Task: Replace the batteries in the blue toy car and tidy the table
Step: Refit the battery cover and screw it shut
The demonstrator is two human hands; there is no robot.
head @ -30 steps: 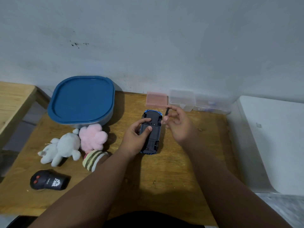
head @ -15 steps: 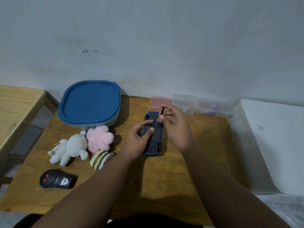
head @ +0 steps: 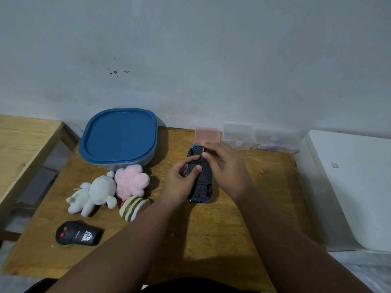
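The blue toy car (head: 204, 183) lies upside down on the wooden table (head: 211, 240), black underside up, nose toward the wall. My left hand (head: 179, 182) grips its left side, thumb pressed on the underside. My right hand (head: 224, 166) hovers over the front half. Its fingertips are pinched together against the underside. The thin dark tool it held in the earlier frames is hidden behind the fingers. No batteries are visible.
A blue-lidded container (head: 119, 137) sits at the back left. Beside it lie a white plush (head: 95, 193), a pink plush (head: 132, 180) and a striped plush (head: 133, 207). A black remote (head: 77, 233) lies front left. A pink box (head: 207, 134) and clear boxes (head: 238, 135) line the wall.
My right hand has lowered from beside the car's front onto its underside, and the dark tool tip is no longer visible. The left hand keeps its grip on the car.
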